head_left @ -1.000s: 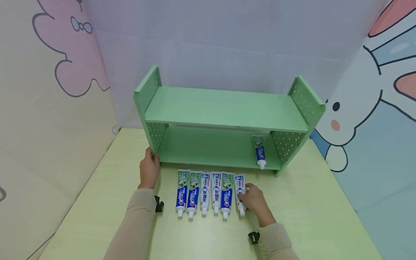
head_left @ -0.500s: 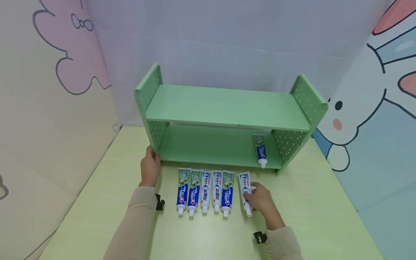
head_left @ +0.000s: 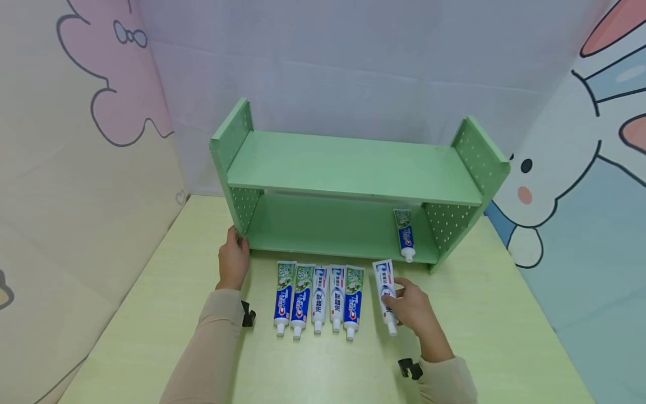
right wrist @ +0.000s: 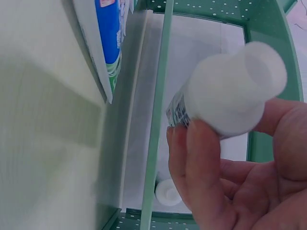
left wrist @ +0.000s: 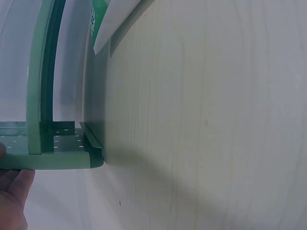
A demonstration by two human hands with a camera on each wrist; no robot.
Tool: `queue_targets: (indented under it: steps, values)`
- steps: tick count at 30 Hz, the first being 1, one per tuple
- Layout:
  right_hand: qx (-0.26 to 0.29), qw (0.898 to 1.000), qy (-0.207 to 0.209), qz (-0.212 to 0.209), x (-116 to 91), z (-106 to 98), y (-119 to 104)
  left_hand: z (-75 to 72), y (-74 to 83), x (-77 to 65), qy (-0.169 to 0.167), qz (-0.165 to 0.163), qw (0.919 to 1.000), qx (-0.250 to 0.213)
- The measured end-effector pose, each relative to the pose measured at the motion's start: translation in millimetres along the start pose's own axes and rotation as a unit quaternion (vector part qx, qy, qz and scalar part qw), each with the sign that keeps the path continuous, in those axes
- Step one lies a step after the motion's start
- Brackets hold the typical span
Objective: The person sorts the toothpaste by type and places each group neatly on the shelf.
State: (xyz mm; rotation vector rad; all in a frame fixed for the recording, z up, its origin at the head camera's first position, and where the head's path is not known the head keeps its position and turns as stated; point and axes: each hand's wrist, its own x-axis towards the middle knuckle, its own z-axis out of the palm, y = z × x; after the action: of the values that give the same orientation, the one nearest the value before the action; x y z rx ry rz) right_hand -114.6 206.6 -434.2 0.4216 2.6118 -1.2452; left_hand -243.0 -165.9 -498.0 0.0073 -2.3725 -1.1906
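white toothpaste tube [head_left: 386, 285] pinched in right hand [head_left: 413, 307], near side of green shelf [head_left: 348, 163], toward right end. left hand [head_left: 234, 262] grips left side panel [head_left: 237, 130]. probably light, soft, slick; hold by stiffer end near cap [head_left: 392, 331].

Head view: the right hand [head_left: 416, 308] covers part of the lettering on the held tube [head_left: 383, 276]; fine print on the row of tubes [head_left: 319, 292] is too small to read. Both sleeves [head_left: 208, 348] run past the bottom edge. Left wrist view: the left edge cuts off the left hand [left wrist: 12, 206] and the shelf [left wrist: 53, 161]. Right wrist view: the shoulder and cap hide most of the held tube's body.
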Motion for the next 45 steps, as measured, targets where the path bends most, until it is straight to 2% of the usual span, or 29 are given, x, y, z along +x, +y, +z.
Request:
queue_targets:
  steps: [9, 15, 25, 33, 45]
  values:
    - [0.010, 1.000, 0.000, -0.005, -4, -7, -6, 0.9, -2.3, 0.6, -0.002, 0.002, 1.0000, 0.003]
    - [-0.004, 1.000, 0.000, -0.006, -8, -15, -16, 0.7, -2.8, 1.7, -0.006, 0.000, 1.0000, 0.002]
    - [-0.008, 0.998, 0.019, -0.051, -20, -32, -32, -1.8, 2.5, 2.3, -0.012, -0.002, 0.9999, -0.003]
    - [-0.024, 0.995, 0.036, -0.085, -30, -46, -47, -1.3, -0.4, -0.1, -0.017, -0.015, 0.9997, -0.006]
    - [-0.029, 0.993, 0.058, -0.101, -41, -74, -69, -0.6, -3.6, -2.1, -0.015, -0.005, 0.9999, -0.004]
